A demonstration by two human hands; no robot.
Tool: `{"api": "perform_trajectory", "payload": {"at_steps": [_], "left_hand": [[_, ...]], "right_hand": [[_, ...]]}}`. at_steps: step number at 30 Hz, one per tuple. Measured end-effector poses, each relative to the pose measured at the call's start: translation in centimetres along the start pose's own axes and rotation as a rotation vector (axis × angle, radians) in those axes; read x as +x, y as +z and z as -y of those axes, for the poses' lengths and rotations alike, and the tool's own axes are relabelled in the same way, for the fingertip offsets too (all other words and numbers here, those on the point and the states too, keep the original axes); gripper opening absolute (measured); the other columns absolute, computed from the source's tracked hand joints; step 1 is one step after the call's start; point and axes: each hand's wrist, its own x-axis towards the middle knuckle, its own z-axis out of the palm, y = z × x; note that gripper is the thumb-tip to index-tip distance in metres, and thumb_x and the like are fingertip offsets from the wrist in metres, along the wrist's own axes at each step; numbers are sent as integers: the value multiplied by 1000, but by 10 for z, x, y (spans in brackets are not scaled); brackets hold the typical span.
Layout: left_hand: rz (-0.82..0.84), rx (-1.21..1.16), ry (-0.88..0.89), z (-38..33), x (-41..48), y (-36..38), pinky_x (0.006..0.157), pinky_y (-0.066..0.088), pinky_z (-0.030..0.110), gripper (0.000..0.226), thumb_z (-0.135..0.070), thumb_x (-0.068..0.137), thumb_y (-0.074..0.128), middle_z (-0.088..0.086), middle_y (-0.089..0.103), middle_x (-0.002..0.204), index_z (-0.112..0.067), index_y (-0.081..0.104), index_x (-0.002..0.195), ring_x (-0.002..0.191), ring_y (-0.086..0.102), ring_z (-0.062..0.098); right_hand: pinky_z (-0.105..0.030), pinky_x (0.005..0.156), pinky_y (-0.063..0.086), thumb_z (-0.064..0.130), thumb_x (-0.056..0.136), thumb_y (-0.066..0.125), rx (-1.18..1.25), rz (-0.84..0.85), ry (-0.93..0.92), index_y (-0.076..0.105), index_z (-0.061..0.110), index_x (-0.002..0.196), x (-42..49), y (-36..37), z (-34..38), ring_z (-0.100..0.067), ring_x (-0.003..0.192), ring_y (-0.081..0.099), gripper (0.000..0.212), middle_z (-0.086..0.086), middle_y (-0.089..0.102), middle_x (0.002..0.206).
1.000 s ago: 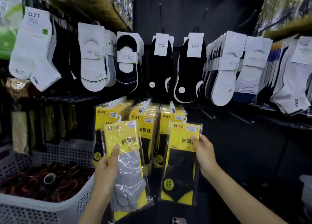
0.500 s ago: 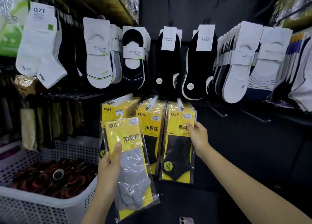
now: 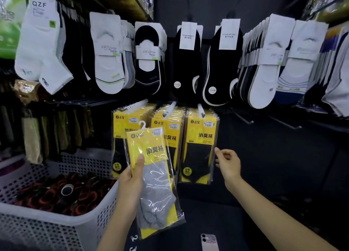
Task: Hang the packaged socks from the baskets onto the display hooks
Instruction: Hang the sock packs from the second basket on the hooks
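Dark display wall fills the view, with an upper row of carded socks: a white ankle pair (image 3: 41,42) at the left and black no-show pairs (image 3: 187,65) in the middle. Below them, 3 stacks of yellow sock packs hang side by side on white-tipped hooks (image 3: 200,110): a left stack (image 3: 120,137), a middle stack (image 3: 170,129) and a right stack (image 3: 200,146). The left hand (image 3: 130,186) grips a grey sock pack (image 3: 156,184) in front of the left and middle stacks, thumb pressed on its yellow card, its small white hanger (image 3: 142,125) pointing up and on no hook. The right hand (image 3: 229,161) holds nothing, fingers loosely bent, just beside the right stack's edge; whether a fingertip touches it, I cannot tell. At lower left stands a perforated white basket (image 3: 37,235) of dark and red items. A phone (image 3: 209,241) lies at the bottom edge.
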Motion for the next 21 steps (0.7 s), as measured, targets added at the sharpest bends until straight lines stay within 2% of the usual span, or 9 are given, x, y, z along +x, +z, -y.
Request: {"api": "perform_trajectory", "payload": {"at_steps": [2,3,6,9,14,18,21], "left_hand": [[23,-1,-13,0,-4,7,81,49,41,41,-53,87,54,11,68,86,-14,69,90,86,65,25],[42,-7,-16,1,-6,11,81,49,37,38,-51,87,55,2,71,88,-17,70,94,89,67,20],[117,-17,-1,2,-14,24,77,51,23,31,-49,84,56,-12,74,94,-26,70,100,91,69,4],[198,-31,4,2,-23,35,63,53,14,34,-47,76,59,-10,75,90,-24,70,98,84,71,6],[299,-26,1,3,-28,38,59,52,14,28,-41,82,58,-4,76,89,-20,71,96,82,72,9],[410,40,-10,8,-31,42,61,51,13,21,-30,96,48,-10,74,94,-27,66,106,84,70,7],[475,74,-15,11,-32,46,64,51,12,22,-31,97,46,-18,73,96,-32,62,111,90,69,2]], "right_hand": [[-26,71,56,31,90,63,24,163,-19,61,15,99,-19,1,11,-15,84,64,19,-5,65,97],[-22,67,55,32,91,62,30,251,-24,62,14,101,-30,4,17,-12,81,64,21,-4,66,95],[-22,70,55,35,93,57,38,482,-1,64,17,101,-63,12,31,-12,84,67,22,-1,70,96],[-20,71,54,32,95,55,97,606,7,67,15,101,-86,14,33,-11,88,70,22,1,74,95],[-21,70,55,25,94,57,225,524,-15,68,10,96,-91,-1,31,-12,86,71,19,-3,74,94],[-18,57,53,20,96,55,357,321,-8,66,11,90,-76,-14,40,-9,72,71,15,0,75,82],[-17,52,52,20,97,53,352,223,-20,64,11,87,-62,-19,50,-7,65,70,18,3,73,73]]}}
